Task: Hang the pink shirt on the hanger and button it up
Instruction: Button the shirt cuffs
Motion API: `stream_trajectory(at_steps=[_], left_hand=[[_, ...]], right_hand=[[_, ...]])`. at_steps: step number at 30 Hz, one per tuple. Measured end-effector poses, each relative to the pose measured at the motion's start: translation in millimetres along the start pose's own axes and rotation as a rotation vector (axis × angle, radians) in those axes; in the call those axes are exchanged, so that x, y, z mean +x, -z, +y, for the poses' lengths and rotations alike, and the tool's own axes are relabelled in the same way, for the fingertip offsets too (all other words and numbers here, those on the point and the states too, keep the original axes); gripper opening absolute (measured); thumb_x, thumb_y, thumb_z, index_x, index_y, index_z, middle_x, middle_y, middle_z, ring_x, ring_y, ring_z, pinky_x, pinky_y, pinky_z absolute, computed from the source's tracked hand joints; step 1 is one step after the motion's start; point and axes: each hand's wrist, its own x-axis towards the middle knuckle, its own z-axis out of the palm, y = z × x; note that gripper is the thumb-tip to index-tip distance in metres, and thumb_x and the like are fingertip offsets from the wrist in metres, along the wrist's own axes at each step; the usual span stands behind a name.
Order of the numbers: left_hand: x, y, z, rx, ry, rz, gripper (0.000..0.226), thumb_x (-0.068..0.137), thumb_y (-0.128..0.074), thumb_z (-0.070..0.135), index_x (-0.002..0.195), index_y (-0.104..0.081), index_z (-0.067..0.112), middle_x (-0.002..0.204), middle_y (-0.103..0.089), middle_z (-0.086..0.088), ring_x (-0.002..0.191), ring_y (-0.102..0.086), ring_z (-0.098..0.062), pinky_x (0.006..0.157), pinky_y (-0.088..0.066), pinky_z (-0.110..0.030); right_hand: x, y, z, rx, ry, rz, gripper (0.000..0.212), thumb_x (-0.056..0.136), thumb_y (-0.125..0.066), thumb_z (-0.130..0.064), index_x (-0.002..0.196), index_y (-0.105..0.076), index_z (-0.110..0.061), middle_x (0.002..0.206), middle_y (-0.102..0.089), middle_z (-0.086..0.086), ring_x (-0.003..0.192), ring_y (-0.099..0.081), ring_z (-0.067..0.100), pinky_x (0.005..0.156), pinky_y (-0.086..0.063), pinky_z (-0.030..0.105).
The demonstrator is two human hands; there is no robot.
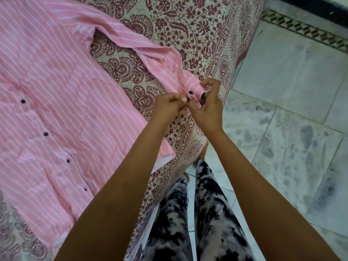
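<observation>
The pink shirt (56, 110) with thin white stripes lies flat on the bed, its front placket closed with a row of dark buttons. One sleeve (143, 46) stretches toward the bed's edge. My left hand (169, 106) pinches the sleeve cuff (192, 85) at a dark button. My right hand (209, 108) grips the other side of the cuff, fingers curled around its end. A second dark cuff button shows between my hands. No hanger is in view.
The bed carries a cream bedsheet (188, 25) printed with maroon flowers. Its edge runs right beside my legs in black-and-white patterned trousers (207, 223). Grey marble floor tiles (291, 129) spread to the right, with a patterned border strip at the top right.
</observation>
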Motion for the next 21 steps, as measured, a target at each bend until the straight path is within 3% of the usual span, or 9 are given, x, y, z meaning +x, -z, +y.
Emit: stream_trajectory(at_steps=[5,9,12,16,19,21], left_hand=[[-0.4,-0.3,3.9,0.005,0.013,0.003,0.015,0.091,-0.055,0.009,0.096,-0.063,-0.003,0.075,-0.063,-0.006,0.056,-0.062,-0.002,0.062,-0.055,-0.014],[1.6,-0.2,6.2,-0.117,0.138,-0.013,0.017,0.089,-0.060,0.022,0.089,-0.065,0.006,0.072,-0.067,-0.003,0.063,-0.064,-0.010,0.063,-0.057,-0.017],[4.4,-3.1,6.8,-0.215,0.205,0.020,0.009,0.089,-0.058,0.012,0.081,-0.061,0.008,0.062,-0.066,-0.001,0.058,-0.062,-0.009,0.057,-0.056,-0.016],[3.3,-5.4,-1.7,-0.259,0.145,-0.012,0.011,0.092,-0.048,0.007,0.099,-0.056,0.006,0.080,-0.061,-0.005,0.070,-0.061,-0.012,0.061,-0.057,-0.018],[-4.8,-6.1,-12.4,-0.320,0.097,-0.025,0.011,0.092,-0.046,0.011,0.099,-0.053,0.009,0.086,-0.059,-0.006,0.076,-0.059,-0.017,0.066,-0.055,-0.025],[-11.9,-9.2,-16.8,-0.349,0.062,-0.035,0.009,0.091,-0.044,0.009,0.093,-0.052,0.011,0.084,-0.058,-0.006,0.075,-0.056,-0.018,0.068,-0.051,-0.029]], right_hand=[[-0.8,3.3,3.9,-0.215,0.163,0.031,0.043,0.079,-0.058,-0.020,0.108,-0.027,-0.023,0.084,-0.062,0.002,0.061,-0.058,0.026,0.054,-0.033,0.024],[-12.2,0.9,7.8,-0.314,0.324,0.059,0.042,0.081,-0.054,-0.005,0.113,-0.033,-0.023,0.092,-0.066,0.011,0.074,-0.063,0.027,0.059,-0.044,0.028],[-23.6,-0.9,12.4,-0.251,0.294,0.081,0.033,0.086,-0.051,-0.007,0.114,-0.042,-0.021,0.099,-0.067,0.007,0.087,-0.065,0.023,0.069,-0.052,0.035],[-32.8,9.8,19.0,-0.194,0.204,0.172,0.032,0.088,-0.050,-0.017,0.116,-0.057,-0.004,0.112,-0.066,0.011,0.101,-0.063,0.022,0.085,-0.049,0.031],[-36.9,21.3,14.3,-0.035,0.074,0.260,0.034,0.087,-0.049,-0.026,0.109,-0.061,-0.005,0.107,-0.067,0.007,0.099,-0.062,0.017,0.085,-0.047,0.022],[-35.4,23.9,8.3,0.076,-0.073,0.314,0.031,0.089,-0.050,-0.029,0.110,-0.058,-0.008,0.106,-0.063,0.004,0.097,-0.059,0.013,0.086,-0.046,0.025]])
